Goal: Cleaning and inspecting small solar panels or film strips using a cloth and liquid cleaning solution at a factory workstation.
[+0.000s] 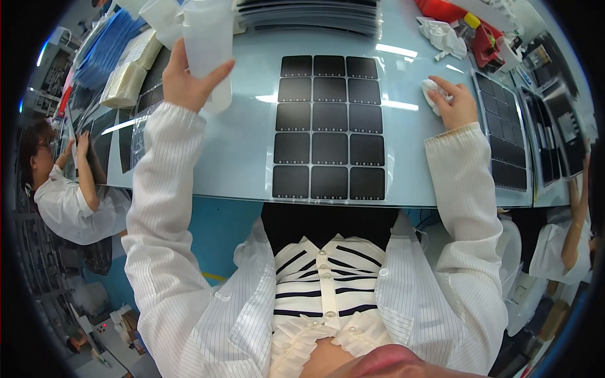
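I see the left hand [189, 82] with its grip around a translucent container [208, 38], toward the worktop's [242, 151] far edge. The right hand [459, 108] is grasping a white wad [430, 87]. Between them, the sheet of black panels [329, 117] lies flat, reaching close to the near edge.

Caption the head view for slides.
Left grip on a translucent container, right grip on a white wad, dark panels between.

Blue sheet stack [112, 53] at 10 o'clock, cream packs [126, 82] beside it. Red bin [488, 50] near 2 o'clock, crumpled white material [445, 39] beside it. Co-worker [79, 211] at 9 o'clock, second co-worker [554, 249] at 3.
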